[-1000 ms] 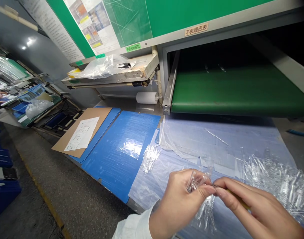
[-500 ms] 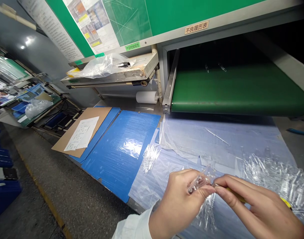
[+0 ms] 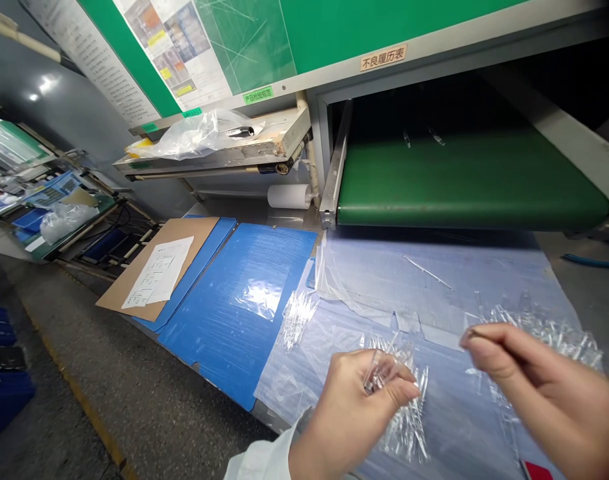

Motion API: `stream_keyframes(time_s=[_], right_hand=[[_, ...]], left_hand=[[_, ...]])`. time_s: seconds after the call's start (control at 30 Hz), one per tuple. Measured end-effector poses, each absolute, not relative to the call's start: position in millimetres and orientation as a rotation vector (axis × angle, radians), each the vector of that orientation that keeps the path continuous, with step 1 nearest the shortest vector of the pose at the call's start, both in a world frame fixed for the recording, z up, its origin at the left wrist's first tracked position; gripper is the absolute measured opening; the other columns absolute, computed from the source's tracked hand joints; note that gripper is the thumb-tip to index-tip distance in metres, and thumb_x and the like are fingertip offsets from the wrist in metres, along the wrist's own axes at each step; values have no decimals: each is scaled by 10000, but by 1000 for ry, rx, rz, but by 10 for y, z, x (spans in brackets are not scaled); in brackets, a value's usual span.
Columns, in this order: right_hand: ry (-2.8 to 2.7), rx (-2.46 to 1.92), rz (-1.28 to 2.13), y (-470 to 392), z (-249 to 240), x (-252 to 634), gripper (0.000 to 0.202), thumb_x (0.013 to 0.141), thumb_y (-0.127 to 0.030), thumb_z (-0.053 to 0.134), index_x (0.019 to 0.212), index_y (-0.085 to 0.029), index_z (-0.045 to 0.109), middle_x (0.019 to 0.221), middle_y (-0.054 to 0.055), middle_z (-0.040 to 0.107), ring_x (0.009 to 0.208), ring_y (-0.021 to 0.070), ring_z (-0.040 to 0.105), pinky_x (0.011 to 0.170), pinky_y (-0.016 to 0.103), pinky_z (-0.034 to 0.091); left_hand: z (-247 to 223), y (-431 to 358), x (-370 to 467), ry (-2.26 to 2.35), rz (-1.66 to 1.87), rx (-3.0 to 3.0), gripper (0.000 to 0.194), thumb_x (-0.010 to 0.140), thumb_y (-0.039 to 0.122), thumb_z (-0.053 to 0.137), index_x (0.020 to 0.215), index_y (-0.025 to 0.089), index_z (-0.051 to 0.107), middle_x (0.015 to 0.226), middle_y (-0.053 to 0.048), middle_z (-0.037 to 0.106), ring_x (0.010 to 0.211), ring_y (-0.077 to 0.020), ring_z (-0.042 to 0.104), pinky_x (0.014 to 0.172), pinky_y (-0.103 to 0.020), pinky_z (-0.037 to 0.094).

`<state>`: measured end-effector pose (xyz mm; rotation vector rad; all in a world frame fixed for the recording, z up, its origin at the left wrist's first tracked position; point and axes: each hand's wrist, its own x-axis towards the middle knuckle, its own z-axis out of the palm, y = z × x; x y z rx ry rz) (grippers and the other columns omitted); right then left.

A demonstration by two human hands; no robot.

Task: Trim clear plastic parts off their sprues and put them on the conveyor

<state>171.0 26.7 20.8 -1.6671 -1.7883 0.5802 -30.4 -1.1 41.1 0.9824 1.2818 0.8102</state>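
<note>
My left fingers are closed round clear plastic pieces, long axes unclear; my right fingers, pinched together on what I cannot tell, sit apart from them, rightward

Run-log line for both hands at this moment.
left hand: holding clear pieces; right hand: pinched shut, contents unclear; hands: apart; clear pile: near left hand

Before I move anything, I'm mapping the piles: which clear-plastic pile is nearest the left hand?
The middle pile, partly hidden behind the left hand; the left pile, beside the blue sheet, and the right pile, behind the right hand, lie farther off.
</note>
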Motion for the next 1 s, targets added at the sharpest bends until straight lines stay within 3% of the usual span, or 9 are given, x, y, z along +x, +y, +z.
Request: stream_keyframes(time_s=[0.13, 0.3, 0.4, 0.53, 0.7, 1.0], right_hand=[[-1978, -1532, 787, 209, 156, 1450, 236, 801, -477, 570, 719, -263, 512, 520, -66, 517, 420, 120, 499, 399, 202, 411], [-1859, -1667, 658, 284, 168, 1392, 278, 785, -526, 557, 717, -262, 502, 508, -69, 482, 386, 121, 447, 399, 230, 366], [-1854, -1599, 875, 258, 195, 1401, 321, 884, -550, 426, 765, -260, 497, 575, -49, 524, 450, 136, 494, 426, 241, 367], [-1895, -1378, 1208, 85, 239, 1334, 376, 983, -440, 304, 710, -250, 478, 621, -40, 509, 561, 131, 517, 534, 244, 386], [-1937, -1318, 1203, -19, 233, 1289, 303, 977, -394, 369, 776, -259, 551, 669, -43, 580, 585, 131, 553, 558, 247, 392], [-2002, -1275, 1175, 6, 219, 1293, 328, 978, -375, 368, 706, -244, 495, 594, -48, 534, 514, 123, 518, 501, 237, 368]], left_hand=[[394, 8, -294, 1271, 804, 1008, 97, 746, 248, 686, 748, 151, 681, 629, 40, 505, 628, -100, 440, 620, -232, 354], [339, -16, -323, 1299, 774, 1053, 77, 768, 221, 647, 734, 152, 647, 662, 33, 529, 659, -103, 465, 643, -227, 361], [315, -33, -348, 1309, 760, 983, 71, 781, 221, 624, 761, 153, 628, 649, 27, 566, 650, -109, 511, 654, -234, 386], [322, -38, -368, 1297, 808, 959, 71, 800, 225, 613, 781, 156, 615, 626, 24, 601, 641, -112, 540, 667, -240, 399], [360, -37, -361, 1242, 832, 947, 62, 795, 219, 629, 784, 159, 619, 629, 31, 588, 642, -107, 542, 667, -232, 408], [404, -52, -359, 1242, 833, 1050, 71, 798, 213, 637, 769, 152, 659, 644, 22, 601, 657, -112, 559, 663, -225, 420]])
